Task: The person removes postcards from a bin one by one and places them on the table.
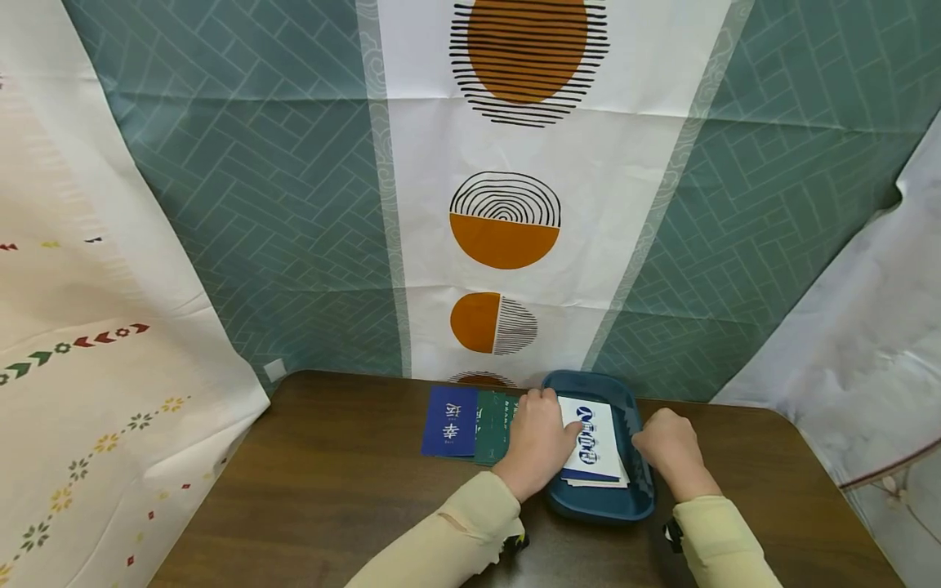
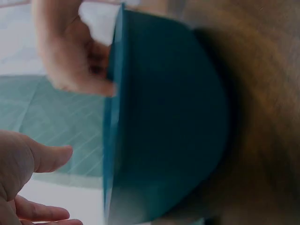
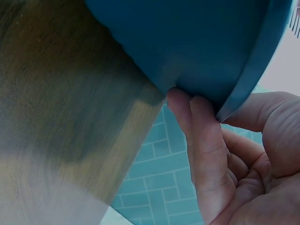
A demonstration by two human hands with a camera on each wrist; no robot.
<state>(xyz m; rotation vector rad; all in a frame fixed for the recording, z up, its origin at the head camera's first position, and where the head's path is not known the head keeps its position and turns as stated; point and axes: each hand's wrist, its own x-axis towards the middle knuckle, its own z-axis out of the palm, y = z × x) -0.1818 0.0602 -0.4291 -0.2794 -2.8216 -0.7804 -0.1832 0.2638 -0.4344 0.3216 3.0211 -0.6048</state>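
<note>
A dark blue plastic tray (image 1: 638, 482) holds a small stack of cards (image 1: 604, 433), the top one white with blue print. My right hand (image 1: 671, 451) pinches the tray's right rim, thumb inside and fingertips (image 3: 180, 105) on the outer wall. Over the tray's left side is my left hand (image 1: 538, 441), its thumb reaching above the edge of the stack. In the left wrist view, the left thumb and fingers (image 2: 49, 159) are extended and apart from the tray wall. Left of that hand lie green cards (image 1: 491, 429) and a dark blue card (image 1: 450, 420) with white characters.
The brown wooden table (image 1: 353, 490) runs back to a hanging green and white cloth (image 1: 294, 204) with orange circle prints. Pale patterned fabric (image 1: 110, 408) hangs at the left, and white fabric (image 1: 831, 367) at the right.
</note>
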